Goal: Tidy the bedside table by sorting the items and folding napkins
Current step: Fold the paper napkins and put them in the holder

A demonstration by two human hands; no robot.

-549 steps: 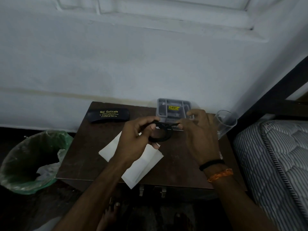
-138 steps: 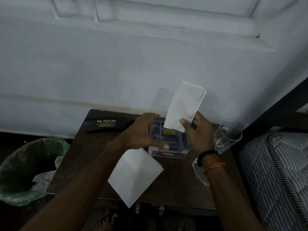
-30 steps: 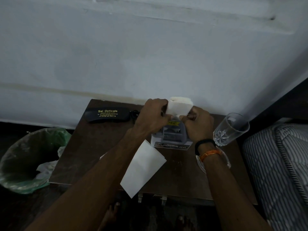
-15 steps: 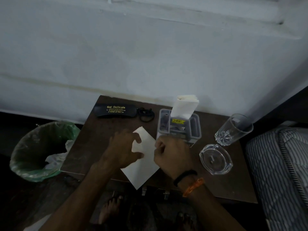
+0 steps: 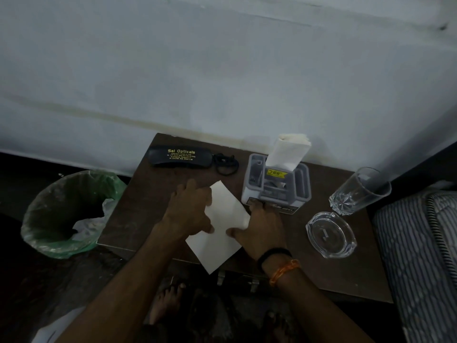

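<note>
**Both hands on the flat napkin at the table's front edge**

We are looking down at a dark brown wooden bedside table standing against a pale wall. We are pressing our left hand onto the left side of a flat white paper napkin, with the fingers lying fairly straight and slightly spread and the thumb resting on the paper. We are holding our right hand against the napkin's right edge, the thumb lying on the sheet; the other fingers are pointing toward the organiser, and we cannot tell whether they are curling under the paper. The napkin is lying slantwise, and its near corner is hanging over the table's front edge.

Just behind our right hand, a grey plastic compartmented organiser with a yellow sticker is standing on the table, and a folded white napkin is standing upright in its rear compartment. At the back left, a black spectacle case with yellow lettering is lying along the wall, and a coiled black cord is lying just beside its right end. To the right, a clear faceted drinking glass is standing near a clear glass ashtray. A green-lined waste bin is sitting on the floor left of the table, and a striped mattress is showing at the right.
</note>
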